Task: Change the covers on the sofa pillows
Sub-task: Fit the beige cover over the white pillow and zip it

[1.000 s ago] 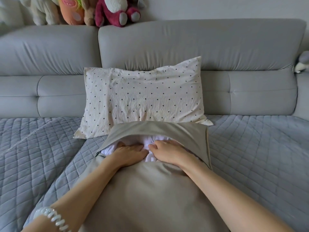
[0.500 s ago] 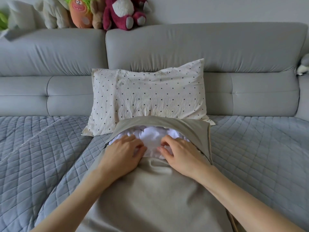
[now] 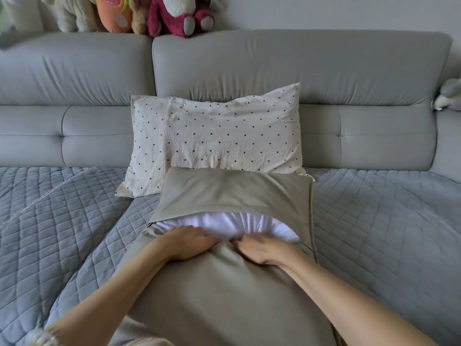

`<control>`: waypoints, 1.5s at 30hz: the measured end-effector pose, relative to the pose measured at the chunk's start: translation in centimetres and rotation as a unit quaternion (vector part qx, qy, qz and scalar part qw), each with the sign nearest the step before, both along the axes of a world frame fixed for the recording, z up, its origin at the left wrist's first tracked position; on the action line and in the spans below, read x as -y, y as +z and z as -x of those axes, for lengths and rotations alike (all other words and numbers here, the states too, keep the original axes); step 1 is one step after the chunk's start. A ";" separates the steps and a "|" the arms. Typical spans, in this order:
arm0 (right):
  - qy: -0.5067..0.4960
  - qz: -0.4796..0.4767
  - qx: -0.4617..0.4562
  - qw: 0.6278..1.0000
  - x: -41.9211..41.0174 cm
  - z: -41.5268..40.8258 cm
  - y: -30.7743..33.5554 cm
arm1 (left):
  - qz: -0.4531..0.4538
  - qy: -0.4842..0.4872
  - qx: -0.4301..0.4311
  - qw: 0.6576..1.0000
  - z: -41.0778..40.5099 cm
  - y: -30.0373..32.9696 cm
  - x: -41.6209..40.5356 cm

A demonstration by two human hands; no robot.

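Note:
A beige pillow cover [image 3: 224, 295] lies lengthwise on the sofa seat in front of me, with a white pillow insert [image 3: 224, 224] showing in its opening. The cover's far flap [image 3: 232, 193] lies over the insert's far end. My left hand [image 3: 189, 242] presses flat on the near edge of the opening, fingers pointing right. My right hand [image 3: 264, 248] sits beside it with curled fingers gripping that same edge, fingertips hidden in the fold. A cream polka-dot pillow [image 3: 214, 138] leans against the sofa back just behind the beige cover.
The grey sofa backrest [image 3: 299, 71] runs across the view. A grey quilted throw [image 3: 386, 233] covers the seat on both sides. Plush toys [image 3: 174, 16] sit on top of the backrest at the upper left, and another toy [image 3: 449, 93] is at the right edge.
Both hands have drawn back from the white insert to the cover's near edge. The far flap now lies flatter and covers more of the insert.

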State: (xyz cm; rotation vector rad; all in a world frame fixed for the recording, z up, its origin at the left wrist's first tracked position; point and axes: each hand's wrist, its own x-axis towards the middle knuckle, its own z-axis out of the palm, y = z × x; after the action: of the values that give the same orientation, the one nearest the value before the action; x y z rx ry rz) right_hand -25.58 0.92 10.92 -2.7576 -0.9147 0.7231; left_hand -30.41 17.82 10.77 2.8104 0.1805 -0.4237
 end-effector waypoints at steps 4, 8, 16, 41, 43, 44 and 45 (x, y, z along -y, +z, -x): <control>-0.036 -0.064 0.006 0.997 0.4 0.5 0.6 | 0.077 -0.013 0.061 0.995 0.8 1.0 0.2; -0.065 -0.275 0.065 0.957 2.7 0.8 2.8 | 0.084 -0.022 0.269 0.959 2.3 2.3 -0.7; 0.042 -0.247 0.194 0.948 4.2 2.9 3.9 | 0.021 -0.116 0.419 0.900 4.4 3.3 -1.2; 0.002 -0.244 0.214 0.946 4.8 0.1 9.2 | -0.050 -0.015 0.390 0.919 1.1 7.8 3.5; -0.004 -0.305 0.247 0.920 6.0 -1.4 11.9 | -0.064 -0.003 0.469 0.881 0.2 10.0 4.5; -0.008 -0.338 0.254 0.906 6.8 -1.9 12.8 | -0.065 -0.007 0.497 0.866 -0.1 10.6 4.9; -0.006 -0.356 0.261 0.897 7.8 -2.3 13.2 | -0.057 -0.017 0.505 0.861 -0.4 10.8 5.1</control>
State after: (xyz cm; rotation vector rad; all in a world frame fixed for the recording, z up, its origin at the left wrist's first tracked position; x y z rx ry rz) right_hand -23.32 -6.91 24.16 -2.2717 -0.9835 -0.3485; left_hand -30.02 12.70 21.60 2.7339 -0.0821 1.0850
